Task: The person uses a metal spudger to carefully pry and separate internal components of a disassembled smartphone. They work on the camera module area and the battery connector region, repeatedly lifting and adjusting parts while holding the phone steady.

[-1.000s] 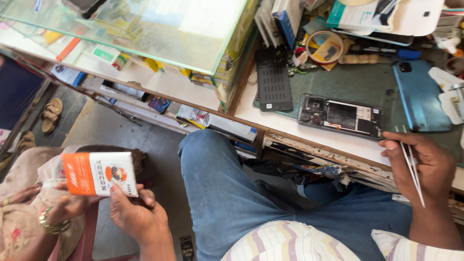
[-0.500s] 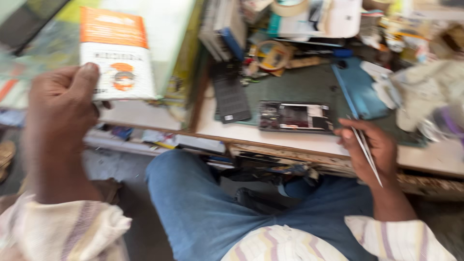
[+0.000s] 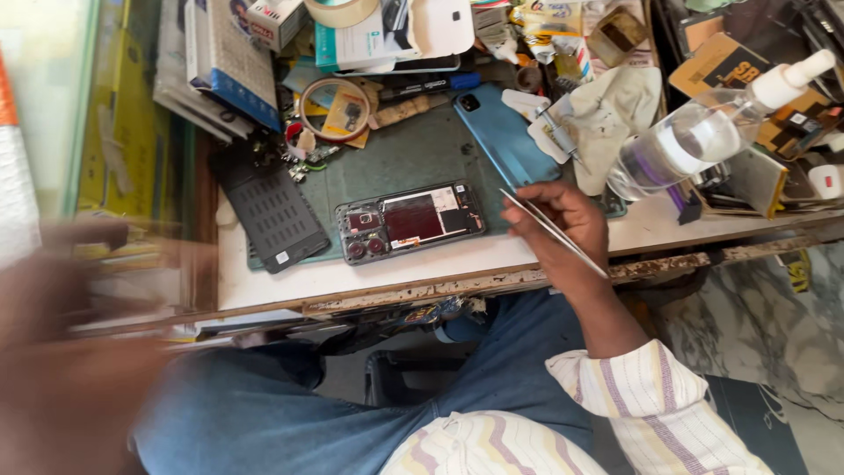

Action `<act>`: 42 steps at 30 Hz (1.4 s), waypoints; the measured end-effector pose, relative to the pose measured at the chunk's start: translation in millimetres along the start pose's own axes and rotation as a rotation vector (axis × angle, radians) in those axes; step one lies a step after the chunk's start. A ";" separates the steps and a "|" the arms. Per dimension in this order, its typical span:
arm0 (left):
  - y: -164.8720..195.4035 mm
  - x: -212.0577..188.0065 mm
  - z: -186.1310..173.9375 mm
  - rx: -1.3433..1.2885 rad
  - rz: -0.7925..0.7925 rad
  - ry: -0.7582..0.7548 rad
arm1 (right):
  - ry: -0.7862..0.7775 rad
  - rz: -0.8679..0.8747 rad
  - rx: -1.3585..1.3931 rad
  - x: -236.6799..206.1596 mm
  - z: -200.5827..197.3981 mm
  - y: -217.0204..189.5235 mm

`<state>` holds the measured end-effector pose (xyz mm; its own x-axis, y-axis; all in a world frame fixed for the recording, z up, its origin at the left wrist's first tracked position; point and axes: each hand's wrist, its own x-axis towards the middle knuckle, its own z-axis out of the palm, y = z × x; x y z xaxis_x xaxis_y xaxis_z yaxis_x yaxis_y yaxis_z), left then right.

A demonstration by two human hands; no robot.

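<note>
Tweezers point(image 3: 552, 232) in right hand point(image 3: 563, 230) — beside opened phone point(image 3: 410, 220) (blue back cover point(image 3: 503, 136) behind).

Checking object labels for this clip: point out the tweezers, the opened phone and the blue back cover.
tweezers point(image 3: 552, 233), head view, middle of the metal arms.
opened phone point(image 3: 411, 220), head view, centre of its exposed inside.
blue back cover point(image 3: 499, 132), head view, middle of the panel.

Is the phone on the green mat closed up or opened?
Opened. The phone lies flat with its back off, circuit board and camera parts exposed; a blue back cover lies apart beside it. The right hand holds tweezers nearby.
</note>
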<state>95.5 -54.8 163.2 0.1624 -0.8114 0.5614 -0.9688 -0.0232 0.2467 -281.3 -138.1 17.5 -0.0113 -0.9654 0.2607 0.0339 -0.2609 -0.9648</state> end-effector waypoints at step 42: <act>102.2 -1.8 170.2 -0.375 0.348 -0.396 | -0.093 -0.244 -0.686 -3.6 23.6 -24.5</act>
<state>-35.6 -155.1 53.0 -0.3005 -0.8901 0.3426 -0.8094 0.4280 0.4020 -258.5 -128.3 41.0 0.1477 -0.8841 0.4433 -0.5922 -0.4380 -0.6763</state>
